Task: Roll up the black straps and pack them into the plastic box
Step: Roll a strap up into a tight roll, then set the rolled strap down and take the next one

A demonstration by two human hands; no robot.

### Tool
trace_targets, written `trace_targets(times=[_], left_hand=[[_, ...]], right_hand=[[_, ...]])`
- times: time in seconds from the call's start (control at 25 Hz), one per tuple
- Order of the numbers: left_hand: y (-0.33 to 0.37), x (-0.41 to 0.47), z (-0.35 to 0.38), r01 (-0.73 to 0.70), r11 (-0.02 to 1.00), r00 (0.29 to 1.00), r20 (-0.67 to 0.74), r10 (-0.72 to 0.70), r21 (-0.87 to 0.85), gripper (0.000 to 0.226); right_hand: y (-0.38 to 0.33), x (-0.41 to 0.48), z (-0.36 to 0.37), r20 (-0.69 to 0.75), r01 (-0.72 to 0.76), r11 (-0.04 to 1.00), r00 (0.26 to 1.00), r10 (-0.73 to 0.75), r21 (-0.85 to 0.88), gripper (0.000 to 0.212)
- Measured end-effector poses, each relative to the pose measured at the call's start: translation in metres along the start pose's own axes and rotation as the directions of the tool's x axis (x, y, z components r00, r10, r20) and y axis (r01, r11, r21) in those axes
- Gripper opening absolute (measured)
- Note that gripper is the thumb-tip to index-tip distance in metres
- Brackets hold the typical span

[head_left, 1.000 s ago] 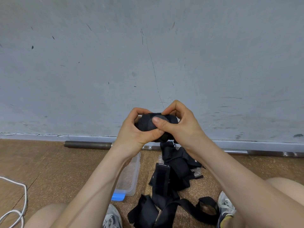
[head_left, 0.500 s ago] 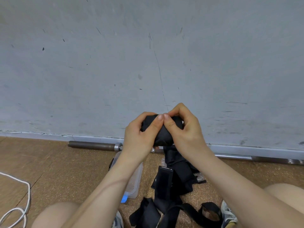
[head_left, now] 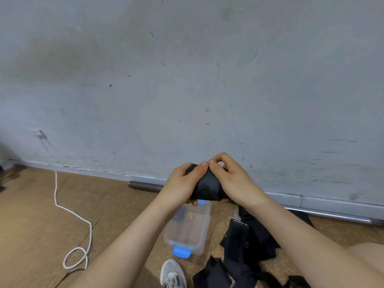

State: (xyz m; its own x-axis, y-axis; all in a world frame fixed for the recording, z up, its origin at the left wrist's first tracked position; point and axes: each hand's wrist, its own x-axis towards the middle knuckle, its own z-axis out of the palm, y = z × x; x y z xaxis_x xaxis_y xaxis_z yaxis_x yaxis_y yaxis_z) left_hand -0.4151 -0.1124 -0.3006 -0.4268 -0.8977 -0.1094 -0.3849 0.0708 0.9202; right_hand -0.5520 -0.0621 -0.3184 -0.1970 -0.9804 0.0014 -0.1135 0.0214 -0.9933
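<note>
**Left hand [head_left: 182, 183] and right hand [head_left: 234, 181] clamp the strap roll [head_left: 207, 186]**

Both hands are curled tight round the strap roll, thumbs meeting on top, and the bundle is held up in the air between them. A black tail seems to drop from under the right hand towards the loose straps [head_left: 247, 246] heaped on the floor below it. The plastic box [head_left: 205, 225] sits lidless on the floor, just below the left hand, with nothing dark showing inside. I'd call this the rolling step, nearly wound. The next move calls for a firm pinch so the roll can't spring open, then a short drop down into the box.
</note>
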Motion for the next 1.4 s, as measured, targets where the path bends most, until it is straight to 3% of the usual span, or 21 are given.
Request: trace_targets(times=[0.12,0.24,0.36,0.48,0.6,0.72,0.88,1.0,1.12,1.24,1.32,1.4], left_hand=[[-0.007,0.009,-0.044,0.073,0.994,0.989,-0.123,-0.083,-0.087,0.029],[-0.041,0.028,-0.099,0.139,0.977,0.950,-0.255,-0.177,-0.162,0.026],[-0.115,0.047,-0.138,0.271,0.936,0.879,-0.339,-0.336,-0.226,0.037],[-0.200,0.068,-0.144,0.409,0.834,0.777,-0.338,-0.531,-0.371,0.040],[-0.272,0.092,-0.136,0.456,0.720,0.695,-0.296,-0.656,-0.523,0.042],[-0.317,0.120,-0.129,0.331,0.735,0.748,-0.311,-0.587,-0.591,0.041],[-0.342,0.152,-0.105,0.334,0.852,0.787,-0.378,-0.487,-0.404,0.022],[-0.343,0.160,-0.063,0.344,0.919,0.897,-0.221,-0.382,-0.191,0.027],[-0.339,0.159,-0.012,0.254,0.967,0.967,0.019,-0.253,-0.024,0.035],[-0.350,0.157,0.042,0.193,0.978,0.947,0.245,-0.207,0.080,0.034],[-0.367,0.151,0.075,0.171,0.974,0.914,0.345,-0.212,0.146,0.025],[-0.385,0.148,0.112,0.058,0.966,0.884,0.437,-0.167,0.251,0.029]], right_hand=[[0.003,0.011,0.014,0.143,-0.078,0.993,0.988,0.064,0.093,0.023],[0.027,0.032,0.026,0.170,-0.183,0.982,0.967,0.187,-0.041,0.019],[0.059,0.051,0.045,0.224,-0.346,0.913,0.893,0.391,-0.217,0.014],[0.097,0.068,0.073,0.239,-0.429,0.827,0.815,0.527,-0.363,0.015],[0.146,0.088,0.105,0.197,-0.533,0.749,0.747,0.635,-0.394,0.016],[0.189,0.099,0.122,0.174,-0.610,0.703,0.697,0.695,-0.367,0.017],[0.235,0.113,0.119,0.116,-0.679,0.676,0.675,0.728,-0.287,0.021],[0.264,0.120,0.100,-0.013,-0.657,0.659,0.712,0.702,-0.367,0.027],[0.301,0.123,0.065,-0.131,-0.619,0.586,0.738,0.662,-0.523,0.059],[0.342,0.121,0.020,-0.295,-0.618,0.424,0.735,0.610,-0.662,0.097],[0.362,0.120,-0.008,-0.403,-0.691,0.355,0.682,0.610,-0.630,0.112],[0.384,0.117,-0.047,-0.510,-0.783,0.298,0.592,0.624,-0.546,0.123]])
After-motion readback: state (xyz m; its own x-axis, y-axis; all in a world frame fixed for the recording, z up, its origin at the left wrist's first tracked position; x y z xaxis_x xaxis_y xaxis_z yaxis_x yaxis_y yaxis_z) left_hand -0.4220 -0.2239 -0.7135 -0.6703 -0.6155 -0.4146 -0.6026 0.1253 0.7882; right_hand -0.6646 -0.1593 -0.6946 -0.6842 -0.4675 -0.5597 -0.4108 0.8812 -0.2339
